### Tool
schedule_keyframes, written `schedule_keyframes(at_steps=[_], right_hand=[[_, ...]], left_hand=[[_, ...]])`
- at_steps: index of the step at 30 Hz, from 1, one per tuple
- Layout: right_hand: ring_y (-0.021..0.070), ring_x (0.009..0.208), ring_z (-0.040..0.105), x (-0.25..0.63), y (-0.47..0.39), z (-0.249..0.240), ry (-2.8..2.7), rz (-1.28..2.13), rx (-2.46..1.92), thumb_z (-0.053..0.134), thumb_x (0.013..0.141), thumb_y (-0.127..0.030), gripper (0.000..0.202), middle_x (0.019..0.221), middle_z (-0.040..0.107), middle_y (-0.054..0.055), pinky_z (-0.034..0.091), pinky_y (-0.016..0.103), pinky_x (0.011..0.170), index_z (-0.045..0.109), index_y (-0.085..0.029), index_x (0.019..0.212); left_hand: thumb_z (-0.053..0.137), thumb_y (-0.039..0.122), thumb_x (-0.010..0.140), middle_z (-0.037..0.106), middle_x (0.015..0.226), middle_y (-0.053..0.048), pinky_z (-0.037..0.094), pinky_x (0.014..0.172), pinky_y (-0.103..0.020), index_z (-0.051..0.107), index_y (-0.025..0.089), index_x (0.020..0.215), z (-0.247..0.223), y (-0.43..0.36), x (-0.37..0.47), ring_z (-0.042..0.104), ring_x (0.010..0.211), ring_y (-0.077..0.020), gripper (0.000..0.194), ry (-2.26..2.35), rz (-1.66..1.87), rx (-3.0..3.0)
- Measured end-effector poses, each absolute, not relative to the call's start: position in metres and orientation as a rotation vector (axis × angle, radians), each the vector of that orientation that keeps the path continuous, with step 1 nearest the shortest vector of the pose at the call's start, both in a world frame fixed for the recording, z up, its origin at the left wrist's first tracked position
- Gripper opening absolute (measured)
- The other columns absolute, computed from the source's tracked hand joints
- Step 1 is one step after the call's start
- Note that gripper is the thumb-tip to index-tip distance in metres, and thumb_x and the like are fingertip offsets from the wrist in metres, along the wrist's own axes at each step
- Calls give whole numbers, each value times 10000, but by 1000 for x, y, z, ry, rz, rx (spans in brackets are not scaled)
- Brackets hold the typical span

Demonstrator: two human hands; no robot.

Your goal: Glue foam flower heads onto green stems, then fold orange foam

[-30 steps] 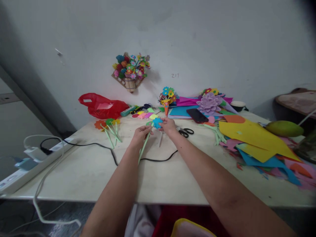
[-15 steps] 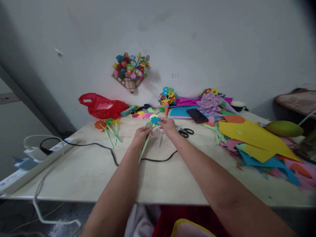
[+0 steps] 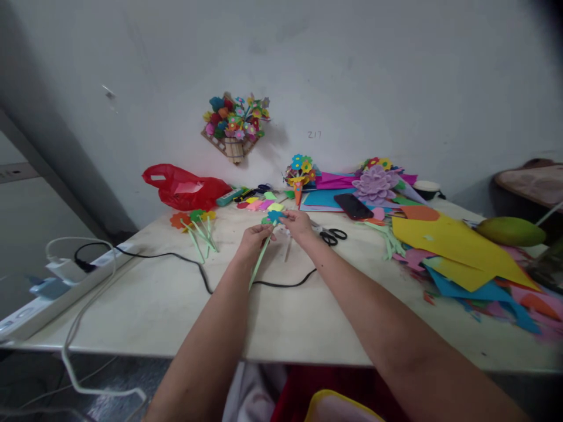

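Between my hands, above the middle of the table, is a blue paper flower (image 3: 275, 217) at the top of a pale green paper stem (image 3: 260, 262). My left hand (image 3: 255, 239) is closed on the stem just under the flower. My right hand (image 3: 297, 225) pinches the flower's right edge between thumb and finger. A bit of green shows left of the blue petals. Scissors (image 3: 333, 236) with black handles lie right of my right hand, their blades partly hidden behind it. To the left lie orange, green and yellow paper flowers (image 3: 179, 220) with pale green stems.
A black cable (image 3: 281, 285) crosses the table under my forearms. Coloured sheets and scraps (image 3: 457, 240) cover the right side, near a phone (image 3: 353, 206) and green stems (image 3: 387, 241). A red plastic bag (image 3: 187, 190) lies at the back left; a power strip (image 3: 65, 293) runs along the left edge.
The view has shifted very slightly. Both hands keep the same hold on the blue flower and its stem; nothing else has visibly moved.
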State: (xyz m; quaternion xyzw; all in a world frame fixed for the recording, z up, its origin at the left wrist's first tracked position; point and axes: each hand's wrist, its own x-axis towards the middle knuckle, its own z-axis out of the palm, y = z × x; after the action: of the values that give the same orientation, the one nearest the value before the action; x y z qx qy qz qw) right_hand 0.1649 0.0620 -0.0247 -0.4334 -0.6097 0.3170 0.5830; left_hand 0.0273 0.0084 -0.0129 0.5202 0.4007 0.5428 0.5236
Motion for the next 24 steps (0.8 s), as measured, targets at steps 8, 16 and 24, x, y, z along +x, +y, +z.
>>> schedule_keyframes(at_steps=[8,16,24], right_hand=[[151,663,619,166,58,-22,-1485,675,-1073,611,649,-274,200,716,679,0,465,249,616,693,-187,810],[149,749,634,166,45,-13,-1574,664,-1015,578,666,-199,220,800,693,12,476,249,696,688,-171,856],[143,753,639,164,44,-14,-1629,543,-1024,572,673,-172,209,797,699,-4,482,244,693,694,-210,838]], left_hand=[[711,291,550,583,485,-8,198,378,-197,640,113,759,-11,7,29,384,365,-52,284,946,1316,1187],[724,271,532,584,478,-6,207,385,-192,637,111,772,-10,6,30,377,358,-47,301,941,1335,1159],[724,300,541,582,489,-2,188,381,-196,637,113,768,-11,8,29,358,350,-40,307,938,1337,1157]])
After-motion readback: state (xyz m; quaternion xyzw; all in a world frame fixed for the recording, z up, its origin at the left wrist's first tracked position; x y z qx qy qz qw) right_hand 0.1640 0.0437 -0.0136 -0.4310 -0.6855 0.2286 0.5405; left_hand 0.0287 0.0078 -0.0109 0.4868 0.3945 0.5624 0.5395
